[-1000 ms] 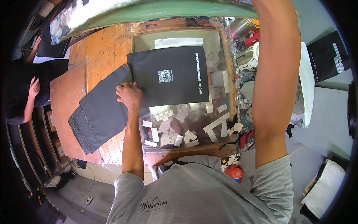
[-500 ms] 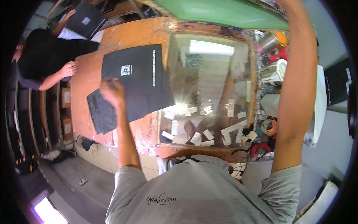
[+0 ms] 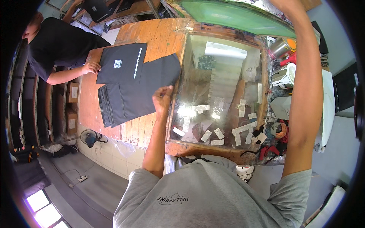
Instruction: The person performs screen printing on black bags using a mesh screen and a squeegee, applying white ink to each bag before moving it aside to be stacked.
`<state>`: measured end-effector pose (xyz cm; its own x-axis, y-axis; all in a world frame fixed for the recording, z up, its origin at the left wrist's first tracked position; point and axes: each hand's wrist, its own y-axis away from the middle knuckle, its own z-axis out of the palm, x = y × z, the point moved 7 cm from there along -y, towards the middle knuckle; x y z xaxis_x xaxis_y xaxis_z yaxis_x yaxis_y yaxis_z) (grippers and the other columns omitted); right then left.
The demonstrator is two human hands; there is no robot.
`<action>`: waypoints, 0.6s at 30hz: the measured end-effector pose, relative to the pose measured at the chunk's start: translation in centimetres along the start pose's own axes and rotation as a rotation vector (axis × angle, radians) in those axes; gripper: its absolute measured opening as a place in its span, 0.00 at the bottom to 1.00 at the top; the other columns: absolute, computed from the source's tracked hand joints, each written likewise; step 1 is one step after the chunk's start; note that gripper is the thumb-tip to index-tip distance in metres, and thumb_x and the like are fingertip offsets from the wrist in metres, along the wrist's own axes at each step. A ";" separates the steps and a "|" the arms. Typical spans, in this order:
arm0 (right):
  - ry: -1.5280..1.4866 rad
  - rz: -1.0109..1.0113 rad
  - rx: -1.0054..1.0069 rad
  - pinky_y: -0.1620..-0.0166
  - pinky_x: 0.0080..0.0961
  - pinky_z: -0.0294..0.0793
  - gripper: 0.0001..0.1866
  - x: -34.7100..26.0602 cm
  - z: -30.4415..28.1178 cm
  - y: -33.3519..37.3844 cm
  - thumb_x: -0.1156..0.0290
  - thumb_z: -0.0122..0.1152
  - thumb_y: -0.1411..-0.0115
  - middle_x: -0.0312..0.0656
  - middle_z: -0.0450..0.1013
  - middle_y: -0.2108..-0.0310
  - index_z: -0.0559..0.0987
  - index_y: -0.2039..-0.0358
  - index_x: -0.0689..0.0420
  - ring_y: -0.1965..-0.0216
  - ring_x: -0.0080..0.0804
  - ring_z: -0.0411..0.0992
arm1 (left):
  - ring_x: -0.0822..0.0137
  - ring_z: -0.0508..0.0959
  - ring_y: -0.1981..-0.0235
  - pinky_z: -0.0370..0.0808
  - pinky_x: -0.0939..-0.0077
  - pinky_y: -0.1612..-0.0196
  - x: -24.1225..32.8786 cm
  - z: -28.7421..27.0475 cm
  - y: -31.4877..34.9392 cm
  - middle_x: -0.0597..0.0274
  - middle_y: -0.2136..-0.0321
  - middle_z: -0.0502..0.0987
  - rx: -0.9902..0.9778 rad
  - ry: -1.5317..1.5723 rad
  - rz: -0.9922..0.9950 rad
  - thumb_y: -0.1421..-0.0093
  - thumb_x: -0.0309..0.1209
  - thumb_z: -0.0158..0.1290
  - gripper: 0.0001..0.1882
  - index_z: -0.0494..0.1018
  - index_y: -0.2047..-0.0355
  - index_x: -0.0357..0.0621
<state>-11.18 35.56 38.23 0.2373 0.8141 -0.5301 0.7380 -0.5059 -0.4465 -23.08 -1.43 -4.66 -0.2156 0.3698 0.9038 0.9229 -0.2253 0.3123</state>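
Hanging half-curled, the left grip [image 3: 162, 100] borders the black sheets [image 3: 142, 88].

The upper edge cropped the right hand [image 3: 285, 5] and green screen [image 3: 243, 22], detail in the white square [image 3: 118, 64] was too small to tell, and whether the left hand [image 3: 162, 99] touched the black sheets [image 3: 138, 91] was unclear.

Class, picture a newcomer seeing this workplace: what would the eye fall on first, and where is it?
Probably the glass panel right of centre on the wooden table, dotted with pale strips. Left of it lie black sheets, with the left hand at their right edge; a white-printed sheet lies on top, near a co-worker's hand. A green panel slants across the top.
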 end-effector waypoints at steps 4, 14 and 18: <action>-0.005 -0.005 -0.016 0.54 0.28 0.75 0.20 2.5 0.1 -1.5 0.77 0.61 0.43 0.46 0.82 0.63 0.82 0.49 0.57 0.63 0.32 0.77 | 0.48 0.63 0.32 0.46 0.34 0.31 5.0 3.4 1.9 0.49 0.46 0.76 -0.085 -0.365 0.417 0.41 0.43 0.64 0.13 0.83 0.57 0.55; 0.036 -0.025 -0.113 0.60 0.40 0.77 0.16 1.5 -0.8 -0.5 0.77 0.57 0.47 0.55 0.81 0.67 0.86 0.59 0.58 0.67 0.44 0.79 | 0.40 0.46 0.24 0.36 0.17 0.33 4.6 22.4 9.7 0.50 0.26 0.54 -0.404 -0.948 0.980 0.28 0.42 0.42 0.27 0.63 0.30 0.55; 0.152 -0.113 -0.094 0.54 0.41 0.79 0.16 2.3 -0.1 -1.9 0.76 0.56 0.49 0.58 0.82 0.62 0.87 0.61 0.59 0.60 0.50 0.82 | 0.44 0.45 0.24 0.36 0.19 0.32 5.0 25.8 12.0 0.50 0.26 0.52 -0.571 -0.907 1.044 0.30 0.40 0.45 0.28 0.63 0.30 0.55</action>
<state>-11.99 38.42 37.93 0.2369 0.9016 -0.3618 0.8193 -0.3856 -0.4243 -4.84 20.92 -3.96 0.9087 0.1953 0.3689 0.2402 -0.9675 -0.0796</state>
